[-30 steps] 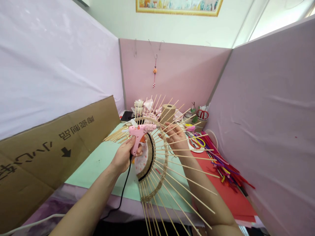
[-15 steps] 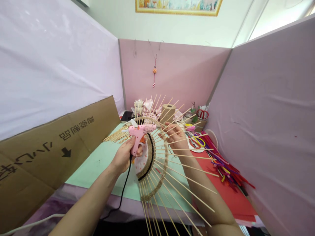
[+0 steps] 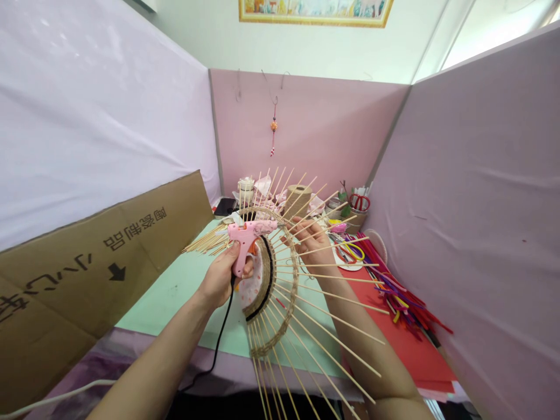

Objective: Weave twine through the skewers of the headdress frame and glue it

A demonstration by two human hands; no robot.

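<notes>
My left hand [image 3: 223, 271] is closed round the handle of a pink glue gun [image 3: 245, 239], whose nozzle points right toward the rope ring. A black cord hangs from the handle. My right hand [image 3: 308, 236] pinches the rope ring [image 3: 294, 286] among the sticks at its upper right; some fingertips are hidden behind them. The ring is twine woven or laid across thin wooden sticks [image 3: 336, 318] that fan out like rays. At their inner ends is a round piece [image 3: 254, 289] with a white spotted face, a twine band and a black line, partly hidden by my left hand.
Loose sticks [image 3: 205, 240] lie left on the green mat [image 3: 161, 303]. A twine spool [image 3: 298, 201] and a white jar [image 3: 245, 189] stand behind. Coloured pipe cleaners [image 3: 402, 297] lie on red sheets [image 3: 389, 344] at right. A cardboard panel [image 3: 109, 268] leans at left.
Almost nothing differs. Both hands, the glue gun and the stick ring hold the same place; the whole view shifts very slightly.
</notes>
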